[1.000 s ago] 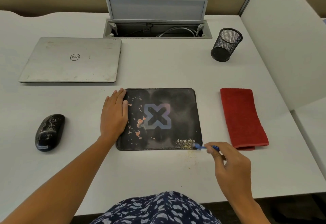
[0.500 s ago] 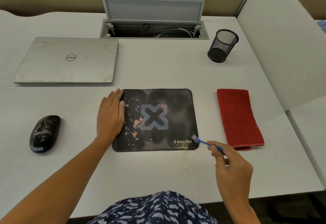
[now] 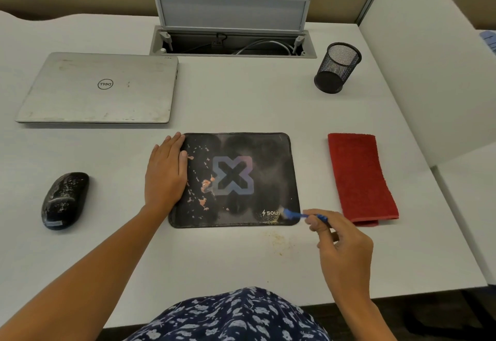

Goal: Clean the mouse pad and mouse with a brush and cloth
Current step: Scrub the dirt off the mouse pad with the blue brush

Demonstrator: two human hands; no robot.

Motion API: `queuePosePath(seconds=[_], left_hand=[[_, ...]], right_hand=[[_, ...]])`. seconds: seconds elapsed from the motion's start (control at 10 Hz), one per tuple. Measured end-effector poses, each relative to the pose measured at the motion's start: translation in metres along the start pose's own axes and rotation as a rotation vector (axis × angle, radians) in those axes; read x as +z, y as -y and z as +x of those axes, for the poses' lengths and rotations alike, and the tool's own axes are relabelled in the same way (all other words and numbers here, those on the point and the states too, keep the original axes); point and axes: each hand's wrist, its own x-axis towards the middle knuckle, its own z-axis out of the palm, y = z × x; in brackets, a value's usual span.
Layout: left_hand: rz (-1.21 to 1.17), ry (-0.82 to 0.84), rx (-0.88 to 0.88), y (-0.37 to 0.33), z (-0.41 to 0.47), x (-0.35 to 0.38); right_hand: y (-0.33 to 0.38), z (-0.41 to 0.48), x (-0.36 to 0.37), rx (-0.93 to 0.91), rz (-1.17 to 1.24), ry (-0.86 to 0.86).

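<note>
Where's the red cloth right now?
In the head view the red cloth lies folded on the desk right of the mouse pad, beyond the right hand holding the brush.

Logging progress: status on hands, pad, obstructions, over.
Left hand flat on mouse pad's left edge. Right hand pinches blue brush, bristles at pad's near-right corner. Nothing in the way.

White desk [image 3: 241,104]: yellowish specks [image 3: 279,241] scattered near the front edge. Silver laptop [image 3: 99,88]: closed, lid smudged and marked, lying flat at far left. Cable well [image 3: 233,46]: recessed at back centre, its grey flap [image 3: 230,10] standing upright behind it; cables [image 3: 265,44] visible inside. Black mesh pen cup [image 3: 336,68]: upright, just right of the well. White partition [image 3: 429,58]: bounds the desk's right side
</note>
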Motion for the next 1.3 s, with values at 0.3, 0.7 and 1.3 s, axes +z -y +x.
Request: queuePosePath(seconds=[0.3, 0.7, 1.3], left_hand=[[0.008, -0.005, -0.005, 0.003, 0.0, 0.003], [0.009, -0.01, 0.0, 0.005, 0.001, 0.003], [0.0, 0.002, 0.004, 0.002, 0.0, 0.0]], right_hand=[[-0.005, 0.004, 0.001, 0.005, -0.051, -0.012], [0.0, 0.002, 0.007, -0.036, -0.085, 0.065], [0.005, 0.008, 0.012, -0.046, 0.015, 0.088]])
